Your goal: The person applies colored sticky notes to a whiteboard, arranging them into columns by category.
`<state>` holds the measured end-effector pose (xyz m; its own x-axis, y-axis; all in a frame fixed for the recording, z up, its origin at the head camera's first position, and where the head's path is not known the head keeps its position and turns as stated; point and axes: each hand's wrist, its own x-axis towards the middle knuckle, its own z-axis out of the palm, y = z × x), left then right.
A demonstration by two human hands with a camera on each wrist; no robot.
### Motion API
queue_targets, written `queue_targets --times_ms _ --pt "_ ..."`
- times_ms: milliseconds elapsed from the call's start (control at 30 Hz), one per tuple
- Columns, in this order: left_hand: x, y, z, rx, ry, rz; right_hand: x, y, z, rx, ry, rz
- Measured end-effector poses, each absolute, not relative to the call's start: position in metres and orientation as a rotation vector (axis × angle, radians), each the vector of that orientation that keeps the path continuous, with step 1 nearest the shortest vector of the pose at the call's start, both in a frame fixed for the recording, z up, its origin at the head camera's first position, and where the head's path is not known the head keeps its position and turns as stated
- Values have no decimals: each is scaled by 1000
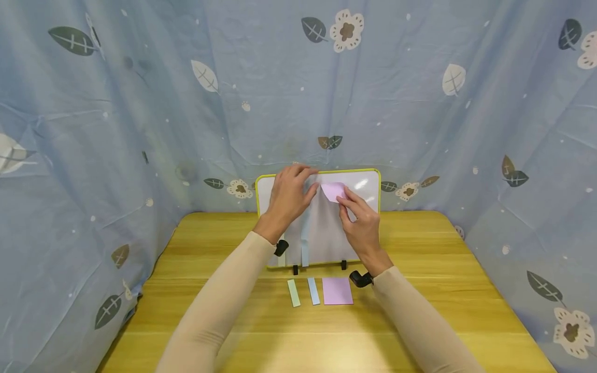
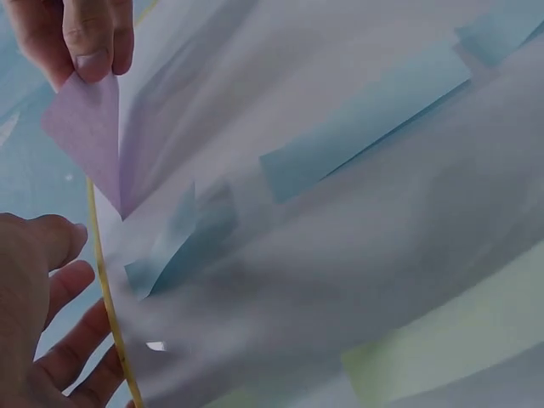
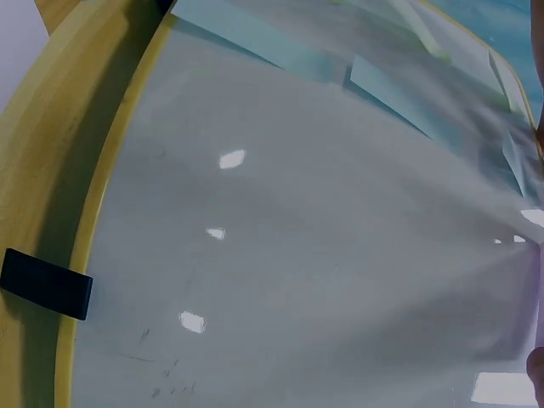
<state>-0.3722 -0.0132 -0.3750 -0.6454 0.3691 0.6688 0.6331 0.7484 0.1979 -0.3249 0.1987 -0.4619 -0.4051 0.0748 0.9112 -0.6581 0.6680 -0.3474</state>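
Observation:
A whiteboard (image 1: 328, 228) with a yellow rim stands upright on the table. My right hand (image 1: 365, 225) pinches a pink sticky note (image 1: 332, 191) between thumb and fingers. One corner of the note points at the board's upper part, and its held end is lifted off the surface. My left hand (image 1: 291, 192) is at the board's top edge, fingers loosely spread along the rim and thumb apart from them. Blue paper strips (image 2: 365, 119) run down the board in a column, some ends curling away. Pale green strips (image 2: 450, 348) form another column to their left.
On the wooden table (image 1: 224, 290) before the board lie a green strip pad (image 1: 294, 293), a blue strip pad (image 1: 313, 291) and a square pink note pad (image 1: 338, 291). Black feet (image 1: 343, 264) support the board. A patterned blue curtain (image 1: 280, 114) hangs behind and at both sides.

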Motion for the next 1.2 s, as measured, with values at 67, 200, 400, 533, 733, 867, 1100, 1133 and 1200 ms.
queue_targets --times_ms 67,200,400,533,733,867,1100,1133,1200 --pt "-375 -11 -375 -739 -2351 -548 -326 198 -462 458 -1815 868" --pt "-379 -6 -374 -709 -2384 -525 -328 197 -462 453 -1809 863" --pt "-381 3 -375 -638 -2377 -529 -328 197 -464 452 -1820 842" --pt "-384 10 -378 -592 -2357 -546 -330 197 -467 455 -1825 839" --pt "-388 14 -382 -538 -2352 -595 -331 197 -469 498 -1856 808" --pt "-389 15 -382 -528 -2347 -615 -329 198 -470 513 -1888 776" --pt "-389 14 -382 -535 -2349 -617 -325 197 -473 532 -1954 636" --pt "-389 14 -382 -535 -2352 -617 -324 197 -474 536 -1961 618" --pt "-389 13 -382 -532 -2356 -611 -324 195 -474 554 -1983 586"
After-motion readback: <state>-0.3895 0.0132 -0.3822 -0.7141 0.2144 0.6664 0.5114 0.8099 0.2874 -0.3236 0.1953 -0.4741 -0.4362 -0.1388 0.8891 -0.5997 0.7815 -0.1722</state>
